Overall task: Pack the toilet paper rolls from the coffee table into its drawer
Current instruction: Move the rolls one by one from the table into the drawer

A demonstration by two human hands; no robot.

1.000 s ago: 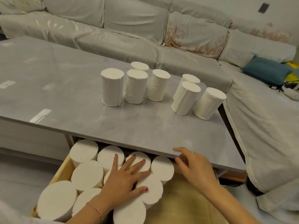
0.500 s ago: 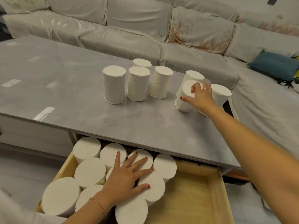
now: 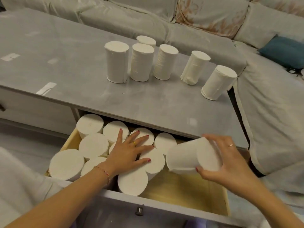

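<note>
Toilet paper rolls are split between two places in the head view: six (image 3: 117,61) stand on the bench (image 3: 82,63) toward 12 o'clock, while about ten stand packed in the open drawer (image 3: 184,193) at 7 o'clock. The left hand (image 3: 127,154) lies flat, fingers spread, on the packed group. The right hand (image 3: 228,163) grips one tilted roll (image 3: 182,157) above the bare right half. Judged roughly two-thirds done.

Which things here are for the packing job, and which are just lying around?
For the job: held roll, right hand, left hand, table rolls, drawer rolls, drawer, table.
Just lying around: sofa, blue cushion.
</note>
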